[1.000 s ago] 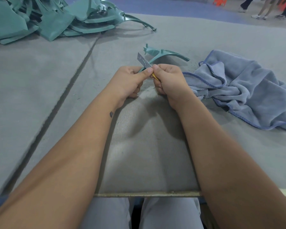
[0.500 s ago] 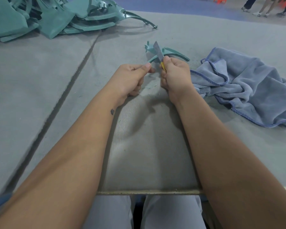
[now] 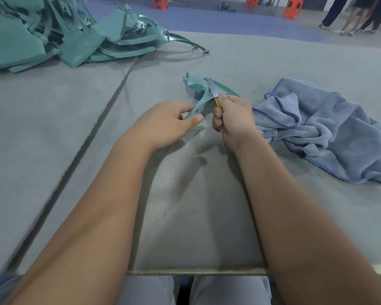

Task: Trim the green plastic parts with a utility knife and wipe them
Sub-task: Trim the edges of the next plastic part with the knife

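Note:
A curved green plastic part (image 3: 198, 86) lies in the middle of the grey table. My left hand (image 3: 167, 122) pinches its near, narrow end between thumb and fingers. My right hand (image 3: 233, 115) grips a utility knife (image 3: 213, 91) with a yellow handle. Its bare blade points away from me and rests against the part's inner edge. A crumpled blue cloth (image 3: 321, 126) lies just right of my right hand, touching neither hand.
A big heap of green plastic parts (image 3: 59, 34) fills the far left of the table. A dark seam (image 3: 92, 133) runs diagonally across the table surface on the left. Orange stools (image 3: 291, 8) and the legs of standing people (image 3: 348, 16) are beyond the table.
My hands have moved apart. The left hand now holds the part's near end lower and to the left. The knife blade has swung from leaning left to lying against the part.

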{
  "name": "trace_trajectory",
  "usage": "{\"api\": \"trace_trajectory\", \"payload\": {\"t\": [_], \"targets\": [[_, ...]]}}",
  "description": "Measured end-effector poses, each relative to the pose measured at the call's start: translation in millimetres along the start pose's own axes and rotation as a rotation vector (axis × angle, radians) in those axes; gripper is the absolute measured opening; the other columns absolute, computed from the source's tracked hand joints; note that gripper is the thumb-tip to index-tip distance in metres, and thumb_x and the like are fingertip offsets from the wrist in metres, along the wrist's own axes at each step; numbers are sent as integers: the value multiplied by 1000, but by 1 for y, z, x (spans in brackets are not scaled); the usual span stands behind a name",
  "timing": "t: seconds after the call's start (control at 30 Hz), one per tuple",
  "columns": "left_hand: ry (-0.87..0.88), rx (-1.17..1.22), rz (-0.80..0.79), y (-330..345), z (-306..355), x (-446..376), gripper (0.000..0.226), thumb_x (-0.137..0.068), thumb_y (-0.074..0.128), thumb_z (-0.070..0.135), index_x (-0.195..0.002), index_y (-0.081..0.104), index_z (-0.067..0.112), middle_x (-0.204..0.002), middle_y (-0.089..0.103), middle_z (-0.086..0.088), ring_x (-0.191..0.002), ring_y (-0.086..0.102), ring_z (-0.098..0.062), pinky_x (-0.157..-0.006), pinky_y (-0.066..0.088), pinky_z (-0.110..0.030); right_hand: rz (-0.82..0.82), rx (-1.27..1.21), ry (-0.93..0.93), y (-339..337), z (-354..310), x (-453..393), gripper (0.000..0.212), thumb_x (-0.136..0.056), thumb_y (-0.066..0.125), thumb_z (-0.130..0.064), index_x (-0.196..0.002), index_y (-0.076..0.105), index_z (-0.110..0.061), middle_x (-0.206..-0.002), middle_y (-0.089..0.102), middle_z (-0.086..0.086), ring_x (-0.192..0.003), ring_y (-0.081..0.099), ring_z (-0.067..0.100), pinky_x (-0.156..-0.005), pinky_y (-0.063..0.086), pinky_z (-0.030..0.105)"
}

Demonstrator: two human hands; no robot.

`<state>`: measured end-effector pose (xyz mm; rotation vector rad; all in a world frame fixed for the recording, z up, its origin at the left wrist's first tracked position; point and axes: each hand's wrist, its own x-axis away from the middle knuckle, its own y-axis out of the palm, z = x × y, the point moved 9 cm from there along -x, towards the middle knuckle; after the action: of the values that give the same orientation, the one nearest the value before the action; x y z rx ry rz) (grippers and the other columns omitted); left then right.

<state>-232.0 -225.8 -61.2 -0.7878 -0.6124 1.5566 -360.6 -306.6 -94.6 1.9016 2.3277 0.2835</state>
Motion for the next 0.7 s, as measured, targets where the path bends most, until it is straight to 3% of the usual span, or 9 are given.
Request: {"api": "trace_trajectory", "payload": {"t": [0.07,0.13,0.23,0.3,0.37,0.43,0.6,0.7], "targets": [[-22,16,78,-7,3,-1,18,-98,48,32,-97,65,28,-73,65,3,-63,61,-9,-62,51,-33,-66,64,-40,5,-2,1,29,-102,44,-19,-77,56,-11,-46,40,-4,-41,29,11,-43,24,21],[-65,191,61,-2,5,-3,22,-98,44,18,-89,59,30,-81,65,0,-54,59,-6,-53,52,-23,-133,112,-66,11,-3,3,28,-102,43,-21,-81,60,-12,-45,40,-5,-41,30,11,-43,24,22],[-189,529,-18,12,1,-6,36,-92,40,4,-104,55,34,-74,55,0,-44,39,-9,-38,32,-20,-202,157,-71,19,-4,7,30,-101,45,-22,-77,61,-15,-46,40,-3,-40,30,12,-42,23,22],[-229,754,17,12,0,-7,28,-89,38,-1,-100,60,14,-68,46,-2,-46,31,-9,-38,24,-18,-267,182,-57,27,-4,12,30,-100,48,-22,-72,58,-14,-44,39,-2,-38,29,13,-43,20,24],[-233,925,74,8,1,-7,22,-89,37,-4,-83,55,7,-66,46,-4,-47,34,-9,-39,31,-18,-331,188,-41,34,-3,17,31,-100,49,-21,-70,54,-13,-42,37,-2,-36,26,11,-43,16,24],[-257,1035,93,7,-2,-6,20,-88,37,-4,-79,52,6,-66,51,-5,-48,38,-9,-40,36,-18,-375,185,-37,39,-4,21,32,-100,48,-20,-70,52,-11,-40,34,-3,-34,22,9,-39,14,21],[-333,1099,-67,21,-8,-4,10,-89,39,11,-83,47,10,-61,44,4,-44,23,-4,-33,17,-13,-359,190,-53,41,-5,25,40,-100,49,-16,-60,52,-12,-44,29,-1,-34,18,7,-37,14,18],[-299,1002,-26,18,-9,-6,10,-97,45,11,-93,51,4,-55,36,6,-39,23,-2,-33,17,-13,-285,270,-98,37,-6,22,39,-99,51,-16,-60,48,-13,-41,31,-4,-36,21,5,-38,19,18]]}}
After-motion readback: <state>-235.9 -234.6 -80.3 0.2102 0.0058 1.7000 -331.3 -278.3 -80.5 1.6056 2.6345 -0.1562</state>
